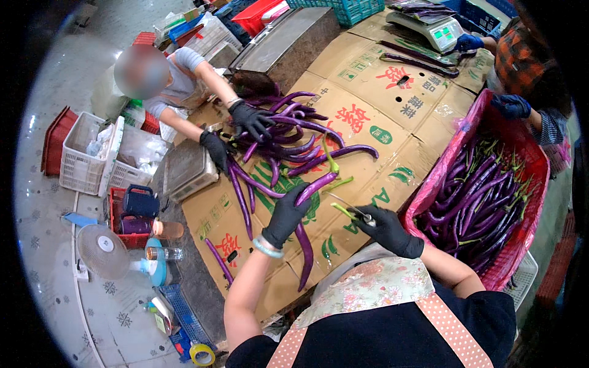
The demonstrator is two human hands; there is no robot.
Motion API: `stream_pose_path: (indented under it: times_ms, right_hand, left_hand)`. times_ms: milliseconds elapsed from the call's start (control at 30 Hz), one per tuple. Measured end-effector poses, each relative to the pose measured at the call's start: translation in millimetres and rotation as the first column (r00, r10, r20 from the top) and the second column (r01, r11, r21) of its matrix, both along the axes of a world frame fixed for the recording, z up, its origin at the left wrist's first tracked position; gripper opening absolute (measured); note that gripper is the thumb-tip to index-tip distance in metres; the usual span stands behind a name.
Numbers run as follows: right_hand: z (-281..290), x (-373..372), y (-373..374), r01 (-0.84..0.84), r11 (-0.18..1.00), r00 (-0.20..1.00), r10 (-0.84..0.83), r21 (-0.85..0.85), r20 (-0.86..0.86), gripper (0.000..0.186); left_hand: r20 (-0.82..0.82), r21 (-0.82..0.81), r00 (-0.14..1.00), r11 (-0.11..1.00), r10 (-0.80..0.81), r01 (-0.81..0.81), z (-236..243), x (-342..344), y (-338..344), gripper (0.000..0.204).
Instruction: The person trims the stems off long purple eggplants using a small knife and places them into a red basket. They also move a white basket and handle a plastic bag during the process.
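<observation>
My left hand (286, 218), in a black glove, is closed around a long purple eggplant (316, 187). The green stem end of that eggplant points away to the right, and its lower part (304, 257) hangs below my fingers. In my black-gloved right hand (389, 233) is a small knife (367, 218) with a thin blade. A cut green stem piece (342, 210) shows beside the blade, and another stem piece (340, 183) lies on the cardboard. Beyond my left hand is a heap of purple eggplants (294, 132).
Flattened cardboard (399, 132) covers the table. Across it, a co-worker's black-gloved hands (250, 119) touch the heap. A pink-lined crate (417, 214) full of eggplants stands at right. Another person's blue-gloved hands (512, 107) are near that crate and a scale (443, 34).
</observation>
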State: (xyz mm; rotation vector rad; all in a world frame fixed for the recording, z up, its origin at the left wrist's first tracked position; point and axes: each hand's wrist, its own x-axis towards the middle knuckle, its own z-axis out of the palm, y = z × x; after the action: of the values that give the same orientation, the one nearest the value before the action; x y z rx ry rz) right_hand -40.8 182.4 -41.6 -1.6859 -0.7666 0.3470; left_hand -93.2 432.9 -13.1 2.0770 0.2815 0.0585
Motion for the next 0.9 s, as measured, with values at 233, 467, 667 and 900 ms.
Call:
stream_pose_path:
  times_ms: [233,467,667,900]
  right_hand:
    - [8.0,28.7,37.5,0.161,0.950,0.837,0.012,-0.267,0.546,0.030]
    - [7.6,36.4,50.6,0.157,0.923,0.777,0.104,-0.352,0.620,0.027]
    - [-5.5,31.6,45.1,0.104,0.991,0.962,-0.080,-0.079,0.260,0.026]
    - [-41.1,27.7,13.1,0.103,0.955,0.992,-0.076,-0.277,0.104,0.027]
  left_hand:
    - [-0.022,0.096,0.974,0.970,0.225,-0.222,39.1,-55.5,-16.4,0.030]
    - [-0.037,0.142,0.986,0.978,0.161,-0.155,41.5,-68.1,-26.8,0.031]
    - [0.010,-0.176,0.923,0.909,0.385,-0.377,40.1,-76.7,30.1,0.032]
    - [-0.022,-0.487,0.739,0.638,0.674,-0.597,-12.1,-129.1,156.5,0.036]
